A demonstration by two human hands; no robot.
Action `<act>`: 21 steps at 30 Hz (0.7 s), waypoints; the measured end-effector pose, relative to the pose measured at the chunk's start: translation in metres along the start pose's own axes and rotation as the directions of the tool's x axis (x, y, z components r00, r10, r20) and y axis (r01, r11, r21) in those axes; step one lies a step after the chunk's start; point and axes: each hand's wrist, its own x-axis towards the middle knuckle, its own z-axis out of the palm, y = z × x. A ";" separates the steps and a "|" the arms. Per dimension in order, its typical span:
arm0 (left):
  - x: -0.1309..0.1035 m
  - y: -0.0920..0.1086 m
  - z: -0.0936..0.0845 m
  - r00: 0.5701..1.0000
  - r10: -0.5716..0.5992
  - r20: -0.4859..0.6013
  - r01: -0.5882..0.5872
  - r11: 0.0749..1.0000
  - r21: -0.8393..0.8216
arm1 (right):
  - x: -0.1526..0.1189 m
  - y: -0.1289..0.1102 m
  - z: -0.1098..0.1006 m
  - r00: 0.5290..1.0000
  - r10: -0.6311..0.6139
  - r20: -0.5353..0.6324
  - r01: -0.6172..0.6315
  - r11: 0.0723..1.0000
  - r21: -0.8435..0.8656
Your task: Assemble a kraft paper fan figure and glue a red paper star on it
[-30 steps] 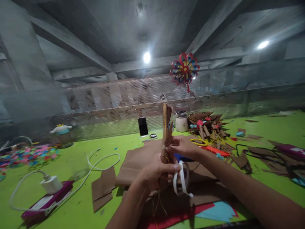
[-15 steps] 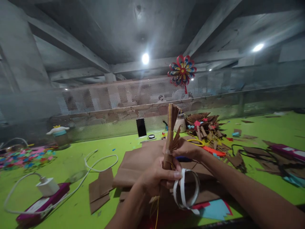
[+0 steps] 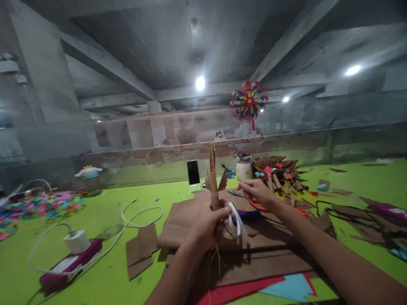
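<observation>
My left hand is closed around the lower end of a folded brown paper fan. It stands upright, its pleats spreading a little on both sides, and a yellow string trails below my fist. A narrow white tape roll, blurred, hangs at the fingers of the same hand. To the right, apart from the fan, my right hand has its fingertips pinched together; what they hold, if anything, does not show. Just left of those fingertips is a thin silver blade, with an orange handle below the hand.
Brown paper sheets lie stacked under my hands, with red and light-blue paper in front. Finished-looking brown fans pile up behind right. A phone and jar stand behind. Left are a power strip, white cable and paper stars.
My right hand has left the fan and moved right, fingers pinched. The fan has shifted left and turned in my left hand. The white tape roll has swung.
</observation>
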 end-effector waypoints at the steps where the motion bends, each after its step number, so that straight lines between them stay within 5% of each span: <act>1: 0.003 -0.002 -0.002 0.998 0.036 -0.053 -0.035 0.999 0.014 | -0.001 -0.001 -0.003 1.000 -0.007 -0.019 0.007 1.000 -0.002; 5: 0.010 -0.006 -0.012 0.976 0.128 -0.175 -0.120 0.991 0.058 | -0.012 -0.015 0.001 0.998 -0.063 0.019 0.064 0.993 -0.098; 11: 0.014 -0.012 -0.015 0.965 0.147 -0.219 -0.127 0.987 0.103 | -0.028 -0.023 0.034 0.936 -0.108 0.335 0.226 0.914 -0.337; 21: 0.017 -0.019 -0.015 0.949 0.177 -0.262 -0.165 0.984 0.067 | -0.032 -0.008 0.050 0.966 -0.093 0.242 0.167 0.937 -0.308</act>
